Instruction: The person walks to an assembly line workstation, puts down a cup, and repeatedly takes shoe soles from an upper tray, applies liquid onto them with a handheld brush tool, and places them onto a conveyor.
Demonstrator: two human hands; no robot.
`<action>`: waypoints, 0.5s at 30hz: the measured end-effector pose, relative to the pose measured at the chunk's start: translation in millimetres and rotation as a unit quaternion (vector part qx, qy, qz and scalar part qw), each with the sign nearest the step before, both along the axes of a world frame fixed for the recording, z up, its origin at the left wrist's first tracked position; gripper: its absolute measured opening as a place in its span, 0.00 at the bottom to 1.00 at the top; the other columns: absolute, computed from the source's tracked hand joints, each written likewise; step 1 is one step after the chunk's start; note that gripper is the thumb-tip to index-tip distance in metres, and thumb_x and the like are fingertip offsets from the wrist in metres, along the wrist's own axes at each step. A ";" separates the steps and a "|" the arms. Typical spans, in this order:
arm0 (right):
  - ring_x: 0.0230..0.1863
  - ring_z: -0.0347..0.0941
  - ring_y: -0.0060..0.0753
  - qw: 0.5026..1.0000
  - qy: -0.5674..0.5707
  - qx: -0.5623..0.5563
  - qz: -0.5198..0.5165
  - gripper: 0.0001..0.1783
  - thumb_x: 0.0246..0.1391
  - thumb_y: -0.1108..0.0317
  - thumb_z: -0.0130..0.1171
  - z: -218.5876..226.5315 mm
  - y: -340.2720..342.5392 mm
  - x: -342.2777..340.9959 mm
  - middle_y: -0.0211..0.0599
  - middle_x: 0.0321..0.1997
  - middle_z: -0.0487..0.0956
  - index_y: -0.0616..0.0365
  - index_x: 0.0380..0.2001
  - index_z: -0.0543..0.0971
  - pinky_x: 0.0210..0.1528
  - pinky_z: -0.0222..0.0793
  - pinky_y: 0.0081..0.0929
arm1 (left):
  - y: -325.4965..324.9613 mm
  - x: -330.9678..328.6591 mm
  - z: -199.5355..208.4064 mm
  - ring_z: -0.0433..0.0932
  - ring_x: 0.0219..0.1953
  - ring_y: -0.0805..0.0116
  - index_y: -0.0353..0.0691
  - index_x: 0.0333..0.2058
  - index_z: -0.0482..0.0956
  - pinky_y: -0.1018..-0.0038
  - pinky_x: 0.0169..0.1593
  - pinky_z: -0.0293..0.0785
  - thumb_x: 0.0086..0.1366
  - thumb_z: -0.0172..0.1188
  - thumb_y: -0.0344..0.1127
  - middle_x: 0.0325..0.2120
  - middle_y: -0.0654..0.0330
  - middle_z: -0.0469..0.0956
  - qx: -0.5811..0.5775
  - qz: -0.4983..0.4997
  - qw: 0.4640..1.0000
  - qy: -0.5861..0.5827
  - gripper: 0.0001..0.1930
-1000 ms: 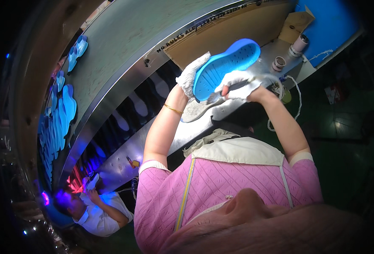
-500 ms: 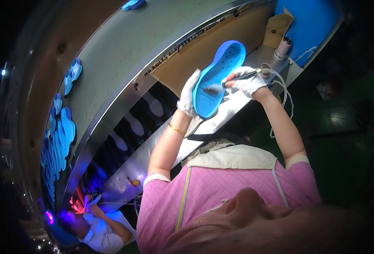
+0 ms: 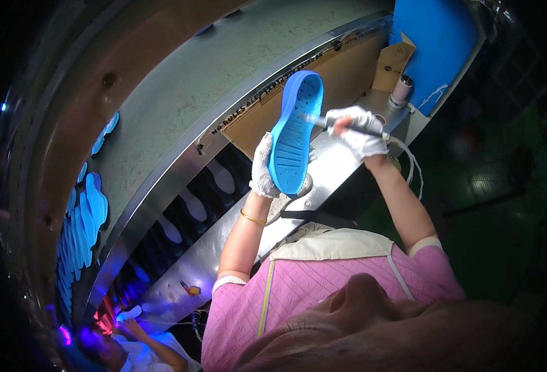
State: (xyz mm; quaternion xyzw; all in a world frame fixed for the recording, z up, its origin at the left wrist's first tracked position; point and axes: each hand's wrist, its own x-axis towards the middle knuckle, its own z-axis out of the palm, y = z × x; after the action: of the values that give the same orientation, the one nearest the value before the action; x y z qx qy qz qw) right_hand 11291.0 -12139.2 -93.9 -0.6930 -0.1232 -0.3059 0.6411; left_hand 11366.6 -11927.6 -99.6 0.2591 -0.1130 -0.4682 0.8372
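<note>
My left hand [image 3: 262,170], in a white glove, is closed on the left side of a blue shoe sole [image 3: 292,146]. The sole is held up above the metal bench, its grooved and dotted inner face turned toward me. In my gloved right hand [image 3: 360,137] is a brush [image 3: 372,130] with a dark handle. Its blurred bristle end reaches over the upper middle of the sole; whether it touches is hard to tell. A pale hose [image 3: 413,162] runs from the brush's back end.
Several blue soles [image 3: 87,217] lie along the left of the grey curved belt [image 3: 162,105]. A cardboard sheet [image 3: 298,99] lines its metal edge. Pale soles [image 3: 193,204] sit in dark slots below. A pink spool [image 3: 401,90] stands near the blue panel [image 3: 434,49]. Another person [image 3: 146,347] works at lower left.
The sole has shifted left and turned more upright in my left hand. The brush has gone from the sole's lower part to its upper middle. Soles on the belt have shifted.
</note>
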 end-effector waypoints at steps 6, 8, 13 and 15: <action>0.31 0.74 0.27 0.994 -0.020 -0.098 -0.055 0.07 0.39 0.82 0.59 18.5 -26.6 -20.9 0.35 0.29 0.78 0.58 0.23 0.75 0.36 0.70 0.23 | -32.6 17.6 9.6 0.76 0.42 0.52 0.33 0.54 0.62 0.55 0.49 0.72 0.63 0.43 0.55 0.44 0.45 0.72 -0.045 0.008 0.999 -0.005 0.31; 0.30 0.74 0.27 0.988 0.023 -0.055 -0.139 0.06 0.40 0.82 0.58 20.0 -42.4 -45.2 0.36 0.29 0.78 0.59 0.23 0.75 0.35 0.70 0.24 | -57.9 29.6 31.0 0.75 0.42 0.48 0.35 0.55 0.61 0.51 0.48 0.72 0.63 0.40 0.59 0.44 0.43 0.72 -0.061 0.001 0.998 -0.032 0.33; 0.32 0.76 0.28 0.939 0.124 0.065 -0.316 0.07 0.36 0.83 0.58 8.8 -86.0 -116.2 0.42 0.32 0.79 0.61 0.21 0.73 0.34 0.73 0.25 | -201.3 146.3 94.5 0.75 0.39 0.47 0.36 0.56 0.58 0.49 0.46 0.71 0.62 0.42 0.57 0.42 0.45 0.72 -0.098 0.030 0.965 -0.240 0.33; 0.31 0.76 0.28 0.932 0.117 0.138 -0.313 0.08 0.37 0.85 0.57 -4.3 -99.3 -127.6 0.43 0.33 0.79 0.61 0.21 0.73 0.33 0.74 0.25 | -283.4 180.6 122.9 0.75 0.39 0.49 0.39 0.53 0.62 0.50 0.49 0.68 0.63 0.44 0.49 0.44 0.45 0.71 0.004 0.092 0.995 -0.034 0.25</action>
State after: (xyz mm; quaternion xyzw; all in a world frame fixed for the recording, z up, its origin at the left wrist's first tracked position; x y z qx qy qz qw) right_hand 11163.4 -12238.5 -98.1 -0.6321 0.2196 -0.4219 0.6118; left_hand 11547.2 -12211.0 23.3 0.2872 -0.1153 -0.3807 0.8713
